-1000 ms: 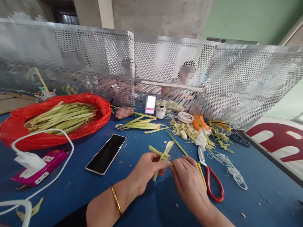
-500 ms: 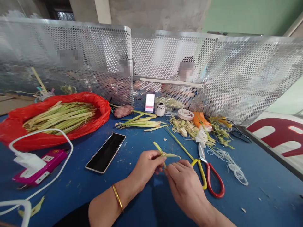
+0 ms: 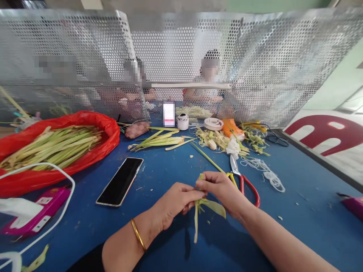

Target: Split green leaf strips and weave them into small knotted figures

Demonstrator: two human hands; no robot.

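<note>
My left hand [image 3: 181, 198] pinches a small piece of folded green plant leaf [image 3: 214, 207] over the blue table. One narrow strip of it hangs down and a broader strip points to the right. My right hand [image 3: 219, 187] has its thumb and finger closed on the leaf's short upper end, close against my left fingertips. The spot where the strips cross is partly hidden by my fingers. Just beyond my right hand lie red-handled scissors [image 3: 250, 186] and a yellow-handled tool [image 3: 232, 179], partly covered by that hand.
At the left sits a red plastic bag [image 3: 112, 130] of long leaves, with a pink power strip [image 3: 47, 206] before it. A phone [image 3: 120, 182] lies flat. Leaf stalks [image 3: 160, 141], scraps [image 3: 212, 139], tape [image 3: 213, 124] and white string [image 3: 268, 170] lie farther back, before a perforated metal screen [image 3: 176, 45]. People sit behind it.
My right hand has moved up and over to the leaf's upper end. The leaf's strips now hang below and right of my fingers. The camera view has shifted.
</note>
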